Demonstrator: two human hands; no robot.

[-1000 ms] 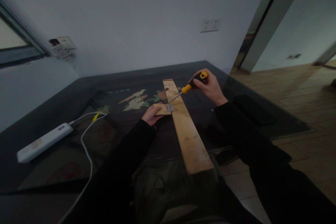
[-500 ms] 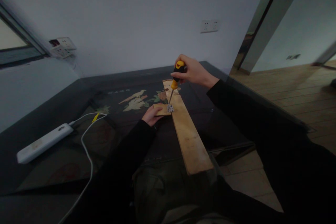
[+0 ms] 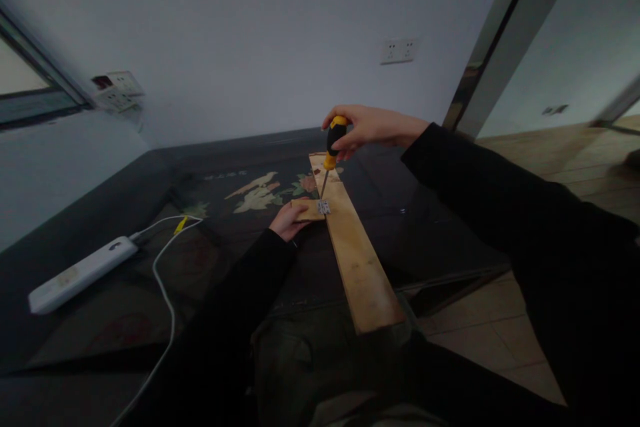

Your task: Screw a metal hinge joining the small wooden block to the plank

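My right hand is closed around the black and yellow handle of a screwdriver, which points steeply down. Its tip meets a small metal hinge; the exact contact spot is too small to make out. The hinge spans a long wooden board and a short wooden piece lying against the board's left edge. My left hand grips the short piece from the left, thumb on top and the other fingers partly hidden. The long board's near end overhangs the table's front edge above my lap.
Under the boards is a dark table with a flower pattern. A white power strip lies on its left side, and a white cable runs toward me. Wall sockets sit behind the table. Tiled floor shows at the right.
My right hand has swung left and up, bringing the screwdriver from a strong slant to nearly upright over the hinge. Lately its wrist has turned slightly. My left hand and the boards hold still.
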